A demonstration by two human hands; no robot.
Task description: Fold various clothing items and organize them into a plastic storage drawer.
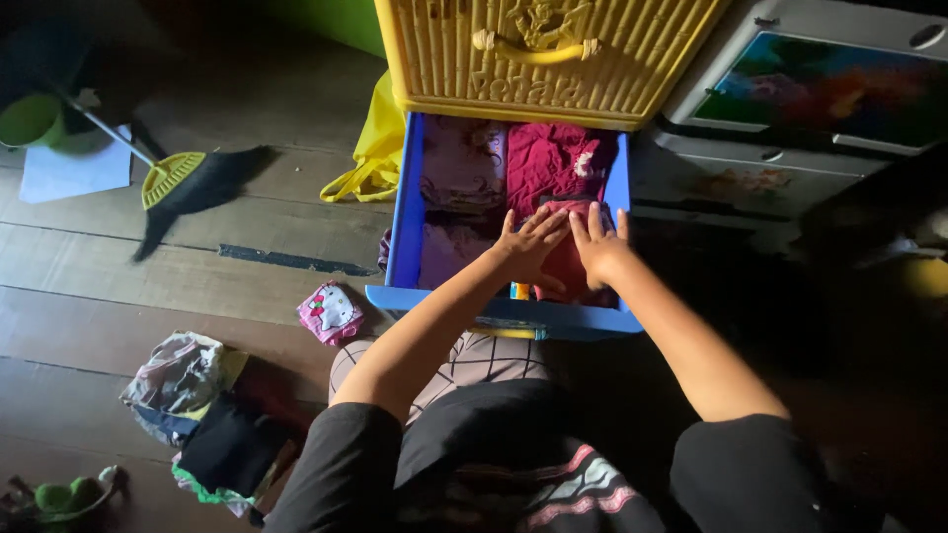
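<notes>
Both hands flat on a folded red garment in the open blue drawer.

Left to right: a green bucket (30, 118) and a yellow-headed broom (183, 183) lie on the wooden floor (148, 296); nearer the person, a loose pile of clothes (212, 419) and a small pink pouch (331, 313) remain outside the drawer. The blue drawer (405, 212) is pulled out beneath a yellow wicker-pattern drawer front (538, 54); it already holds folded pink and maroon items. The left hand (531, 245) and right hand (595, 242) are spread — fingers extended, palms down, pinching nothing — pressing the red garment (565, 268) at the drawer's right front. Judged status: the drawer is partly filled and this item is placed; the floor pile looks unsorted. A grey cabinet (790, 99) stands at right.
</notes>
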